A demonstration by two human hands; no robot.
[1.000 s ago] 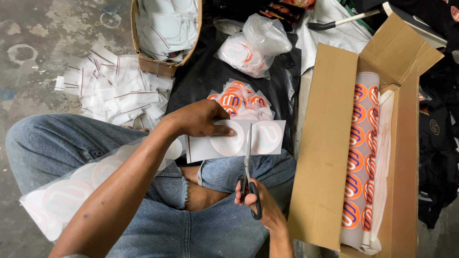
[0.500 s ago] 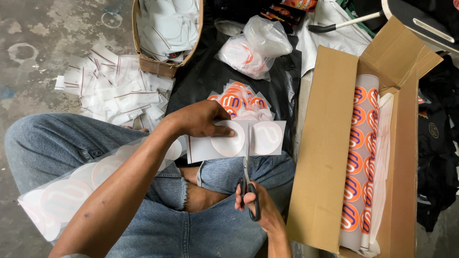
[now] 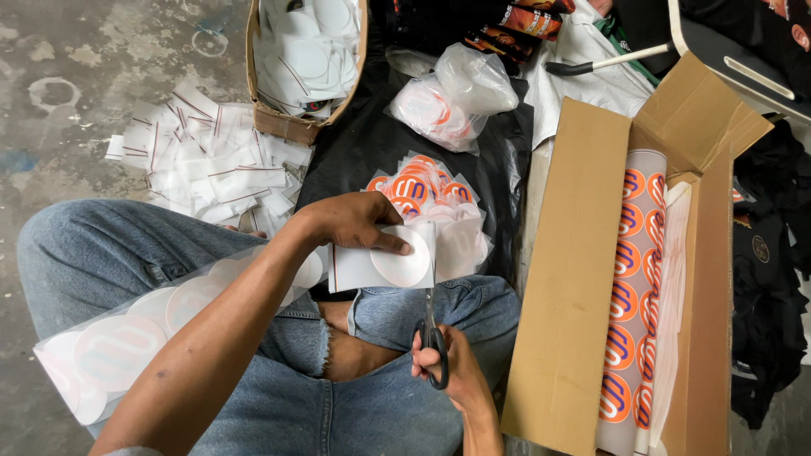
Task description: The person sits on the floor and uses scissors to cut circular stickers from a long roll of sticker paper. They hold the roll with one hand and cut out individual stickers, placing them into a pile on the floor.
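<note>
A: From the head view, what has the left hand (image 3: 359, 221) got?

B: Its grip is closed on a white strip of backing sheet with round white stickers (image 3: 384, 266), thumb on top and fingers curled over the upper edge. The strip runs back over the left thigh in blue ripped jeans (image 3: 127, 253) towards the lower left of the concrete floor (image 3: 76, 67).

A: And the right hand (image 3: 452, 376)?

B: Its grip is closed through the loops of black-handled scissors (image 3: 432, 333). The blades point up and meet the strip's right end; how far apart they stand I cannot tell.

A: What lies round about?

B: Just beyond the strip, on black plastic sheeting (image 3: 363, 143), a heap of cut orange-and-white round stickers (image 3: 431, 198). Further up, a clear plastic bag of the same stickers (image 3: 452, 101). Towards the floor's upper left, a scatter of small clear zip bags (image 3: 207, 165) and a small cardboard tray of white cut pieces (image 3: 304, 51). On the right, an open long cardboard box (image 3: 566, 253) holding a roll of orange-and-white stickers (image 3: 634, 295).
</note>
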